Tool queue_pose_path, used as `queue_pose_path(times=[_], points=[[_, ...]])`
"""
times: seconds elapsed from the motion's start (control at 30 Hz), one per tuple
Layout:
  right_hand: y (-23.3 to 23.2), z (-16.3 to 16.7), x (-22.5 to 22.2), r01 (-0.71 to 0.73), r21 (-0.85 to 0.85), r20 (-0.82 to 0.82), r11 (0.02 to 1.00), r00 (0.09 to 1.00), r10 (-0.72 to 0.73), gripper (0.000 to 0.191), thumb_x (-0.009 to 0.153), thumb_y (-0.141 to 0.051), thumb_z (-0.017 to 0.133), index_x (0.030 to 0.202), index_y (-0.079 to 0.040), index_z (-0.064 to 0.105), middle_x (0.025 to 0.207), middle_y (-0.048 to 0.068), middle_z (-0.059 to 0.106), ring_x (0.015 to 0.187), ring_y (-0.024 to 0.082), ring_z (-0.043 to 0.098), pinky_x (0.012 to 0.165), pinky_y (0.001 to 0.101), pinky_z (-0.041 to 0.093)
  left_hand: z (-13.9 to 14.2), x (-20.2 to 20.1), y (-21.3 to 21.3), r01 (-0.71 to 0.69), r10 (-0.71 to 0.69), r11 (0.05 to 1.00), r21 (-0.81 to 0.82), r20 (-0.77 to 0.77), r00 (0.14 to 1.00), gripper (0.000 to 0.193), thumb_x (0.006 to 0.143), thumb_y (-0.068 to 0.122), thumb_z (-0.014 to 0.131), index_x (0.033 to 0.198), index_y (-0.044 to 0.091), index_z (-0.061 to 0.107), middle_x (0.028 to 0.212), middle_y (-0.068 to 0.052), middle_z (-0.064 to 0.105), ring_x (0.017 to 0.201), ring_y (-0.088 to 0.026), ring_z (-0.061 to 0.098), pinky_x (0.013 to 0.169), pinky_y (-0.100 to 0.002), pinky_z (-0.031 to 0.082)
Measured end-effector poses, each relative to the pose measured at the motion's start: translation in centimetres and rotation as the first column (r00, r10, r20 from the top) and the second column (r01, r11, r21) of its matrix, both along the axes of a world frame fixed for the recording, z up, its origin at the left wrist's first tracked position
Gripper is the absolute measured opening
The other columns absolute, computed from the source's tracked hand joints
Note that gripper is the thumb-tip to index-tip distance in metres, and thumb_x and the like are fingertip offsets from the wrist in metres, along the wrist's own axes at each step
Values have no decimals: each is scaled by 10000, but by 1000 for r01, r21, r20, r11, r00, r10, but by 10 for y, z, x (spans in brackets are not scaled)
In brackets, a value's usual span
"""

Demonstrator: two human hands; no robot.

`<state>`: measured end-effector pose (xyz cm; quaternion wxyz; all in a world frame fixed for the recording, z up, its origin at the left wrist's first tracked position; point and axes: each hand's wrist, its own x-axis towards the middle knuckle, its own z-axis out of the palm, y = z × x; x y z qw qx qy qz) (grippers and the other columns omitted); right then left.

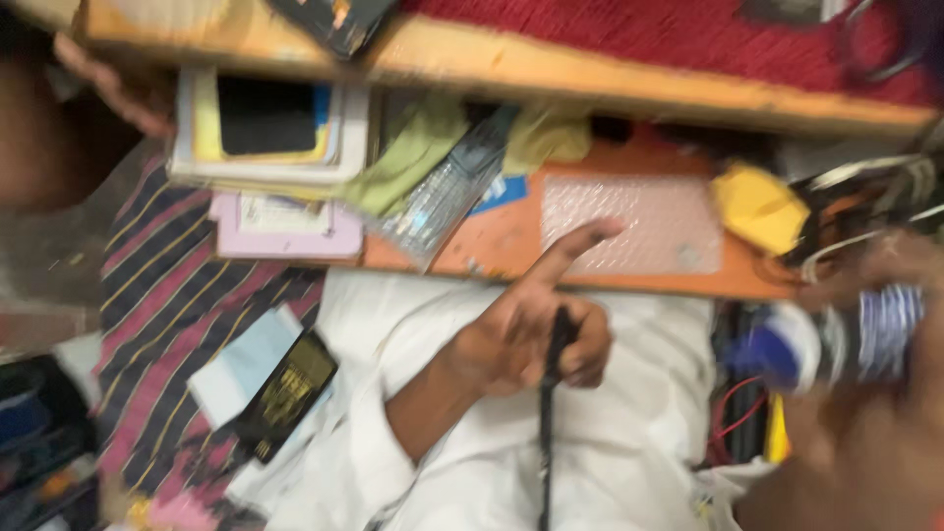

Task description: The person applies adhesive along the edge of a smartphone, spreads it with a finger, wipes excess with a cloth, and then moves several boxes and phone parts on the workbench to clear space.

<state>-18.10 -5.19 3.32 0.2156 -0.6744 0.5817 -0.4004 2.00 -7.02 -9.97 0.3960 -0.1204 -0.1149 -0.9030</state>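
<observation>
The picture is blurred by motion. My right hand [865, 433], at the lower right, grips a blue and white striped cylinder [846, 339]. At the upper left, my left hand [113, 93] reaches under the wooden shelf edge [590, 84] with its fingers stretched out beside a stack of books [270, 133]; I see nothing in it. In the middle, another person's hand [536, 329] in a white sleeve holds a thin black rod [547, 433] and points its index finger at a pale bubble-textured pad [634, 221].
An orange board [501, 241] carries a pink booklet [285, 231], green cloth [413, 157], a clear packet [442, 202] and a yellow cloth [759, 206]. A striped cloth [172, 295] holds a black box [287, 393] and white paper [241, 364]. Tangled wires [865, 197] lie at the right.
</observation>
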Motion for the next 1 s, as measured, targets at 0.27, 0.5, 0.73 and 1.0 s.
queue_pose_path(times=[0.27,0.5,0.73,1.0], points=[[-154,-16,-46,-230,336,891,913,393,-229,274,1020,-182,576,1091,79,613,1043,221,732,962,302,750,892,366,612,13,3,-8,-48,47,999,18,35,998,1275,786,105,890,1709,190,15,863,-70,583,787,-188,551,725,-340,420],[-124,-55,-40,72,176,360,982,924,-132,275,1186,-140,626,1029,85,648,876,169,688,666,191,663,617,303,564,1,6,0,-83,83,995,48,4,997,1241,829,170,881,1726,202,24,860,-80,577,781,-173,537,739,-333,409],[-2,-23,27,-174,-78,-276,982,950,147,248,965,-117,700,1144,52,676,1115,186,738,1039,274,727,921,369,557,-4,10,2,-110,110,993,32,18,994,1219,838,143,864,1727,226,33,858,-70,553,778,-162,513,747,-317,393],[80,-69,19,-507,-94,-198,857,853,483,535,955,-524,630,1174,-41,695,1166,153,658,1055,312,677,930,411,547,-10,9,11,-174,165,982,80,105,981,1196,831,138,852,1713,232,49,860,-63,542,776,-166,517,747,-330,398]])
